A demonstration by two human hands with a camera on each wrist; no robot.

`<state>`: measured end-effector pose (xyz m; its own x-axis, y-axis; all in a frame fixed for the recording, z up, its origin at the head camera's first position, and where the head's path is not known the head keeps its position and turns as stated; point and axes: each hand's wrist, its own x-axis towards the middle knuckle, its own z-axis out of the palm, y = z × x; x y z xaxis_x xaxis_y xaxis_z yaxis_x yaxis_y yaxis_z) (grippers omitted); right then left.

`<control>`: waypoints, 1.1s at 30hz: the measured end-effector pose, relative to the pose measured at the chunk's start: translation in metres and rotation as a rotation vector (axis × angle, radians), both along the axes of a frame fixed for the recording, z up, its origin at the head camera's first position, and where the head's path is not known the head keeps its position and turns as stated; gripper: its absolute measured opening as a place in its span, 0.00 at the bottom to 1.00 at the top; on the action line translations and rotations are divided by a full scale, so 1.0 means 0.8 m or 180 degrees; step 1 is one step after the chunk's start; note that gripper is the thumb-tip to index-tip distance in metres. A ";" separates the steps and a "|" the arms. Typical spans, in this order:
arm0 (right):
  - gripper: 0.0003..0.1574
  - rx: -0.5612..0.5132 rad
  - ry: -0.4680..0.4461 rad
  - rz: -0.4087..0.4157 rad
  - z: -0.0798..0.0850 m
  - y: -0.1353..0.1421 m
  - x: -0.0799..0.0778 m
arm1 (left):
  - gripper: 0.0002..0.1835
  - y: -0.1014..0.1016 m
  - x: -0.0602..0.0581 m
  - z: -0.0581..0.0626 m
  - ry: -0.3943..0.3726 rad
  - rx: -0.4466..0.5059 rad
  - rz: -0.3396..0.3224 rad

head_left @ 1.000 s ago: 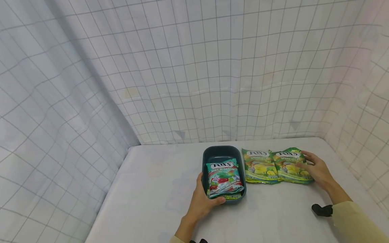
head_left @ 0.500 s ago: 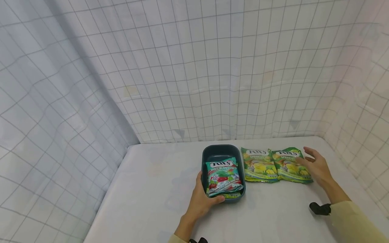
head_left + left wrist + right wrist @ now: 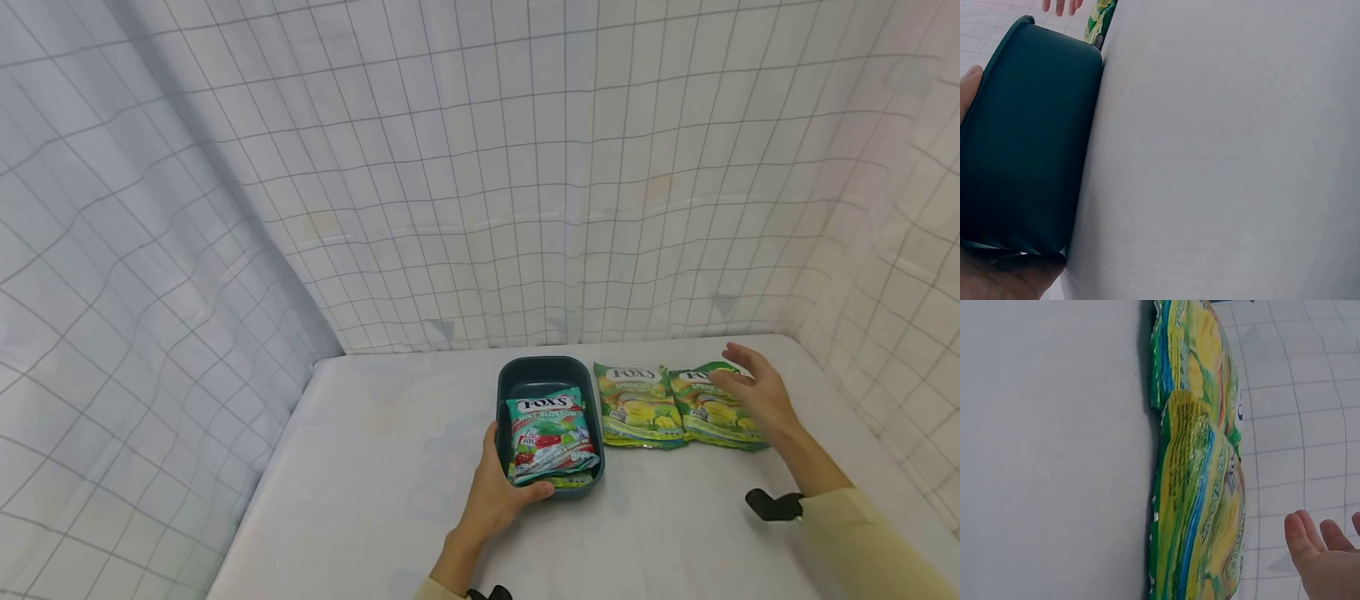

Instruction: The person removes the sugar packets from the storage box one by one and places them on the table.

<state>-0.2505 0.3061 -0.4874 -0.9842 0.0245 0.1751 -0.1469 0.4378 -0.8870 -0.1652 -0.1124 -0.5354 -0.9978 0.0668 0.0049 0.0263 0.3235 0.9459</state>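
My left hand (image 3: 491, 500) holds the near left corner of a dark teal plastic box (image 3: 542, 381), thumb at the near rim and fingers along the left side. In it lies a mint-green FOX'S candy bag (image 3: 553, 437), partly covering a yellow-green bag (image 3: 573, 481). To the box's right, two green FOX'S candy bags, the left one (image 3: 641, 407) and the right one (image 3: 716, 412), lie flat side by side, slightly overlapping. My right hand (image 3: 761, 396) is over the right bag with fingers extended, holding nothing. The right wrist view shows those fingers (image 3: 1297, 540) apart from the bags.
A white cloth covers the table (image 3: 375, 467). White curtains with a grid pattern (image 3: 525, 208) hang behind it and on both sides. Dark wrist straps (image 3: 776, 505) stick out by the sleeves.
My right hand has let go of the right green bag's edge, lifted, and shifted left above it. The left hand keeps its hold, and the box and bags stay in place.
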 end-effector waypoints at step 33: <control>0.46 -0.0870 0.0216 0.0994 0.044 -0.094 0.002 | 0.69 0.001 0.001 0.002 0.0006 -0.0047 0.0038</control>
<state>-0.2486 0.2311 -0.4524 -0.9382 -0.2187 0.2684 -0.2975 0.1128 -0.9480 -0.1642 -0.1114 -0.5339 -0.9985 0.0550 0.0059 0.0242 0.3378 0.9409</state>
